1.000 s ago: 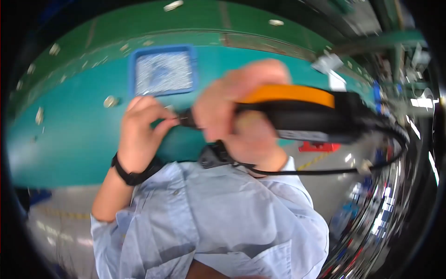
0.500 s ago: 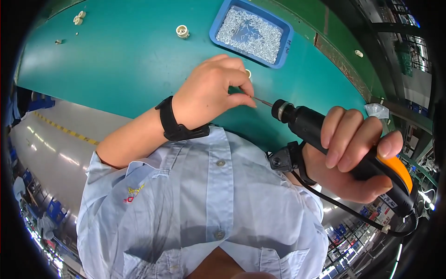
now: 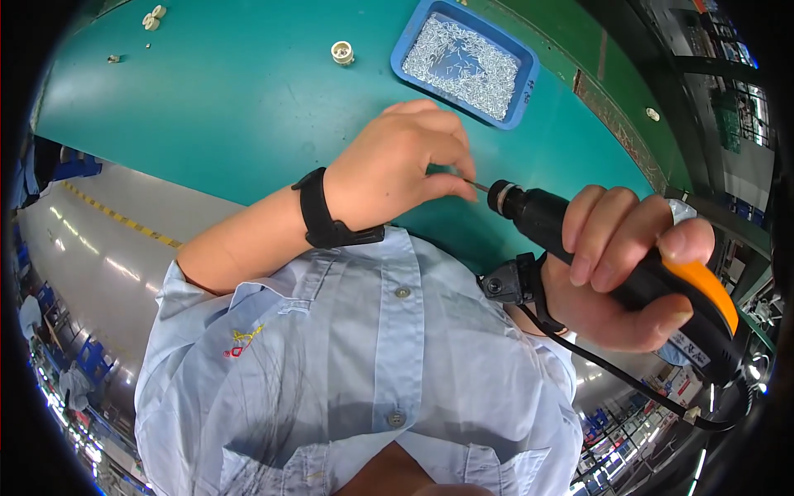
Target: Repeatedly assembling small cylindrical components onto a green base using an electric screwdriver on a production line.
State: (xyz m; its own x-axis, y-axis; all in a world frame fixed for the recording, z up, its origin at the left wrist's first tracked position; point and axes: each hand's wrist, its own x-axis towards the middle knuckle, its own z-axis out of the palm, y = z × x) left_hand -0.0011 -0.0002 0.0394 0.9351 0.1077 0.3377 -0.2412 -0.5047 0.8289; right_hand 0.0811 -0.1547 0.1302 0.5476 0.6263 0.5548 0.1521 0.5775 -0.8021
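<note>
My right hand (image 3: 616, 264) is wrapped around a black electric screwdriver (image 3: 542, 219) with an orange strip, its cable trailing from the rear end. The thin bit (image 3: 480, 186) points left and reaches the fingertips of my left hand (image 3: 413, 161). Thumb and forefinger of that hand are pinched together at the bit's end; whatever sits between them is hidden by the fingers. Beyond the left hand stands a blue tray (image 3: 526, 89) holding many small silvery screws (image 3: 463, 73). A round cream-coloured fitting (image 3: 341, 53) with metal inside rests on the green table to the tray's left.
Several small cream pieces (image 3: 152, 16) lie at the far left of the green table (image 3: 223, 107), with a small metal part (image 3: 114, 59) near them. A green ledge (image 3: 608, 66) runs along the far right side. A clear plastic bag (image 3: 682, 211) is partly hidden behind my right hand.
The screwdriver's nose has come closer to my left fingertips, so less of the bit shows. A cream piece glimpsed behind the left fingers is now out of sight. The whole view has shifted slightly.
</note>
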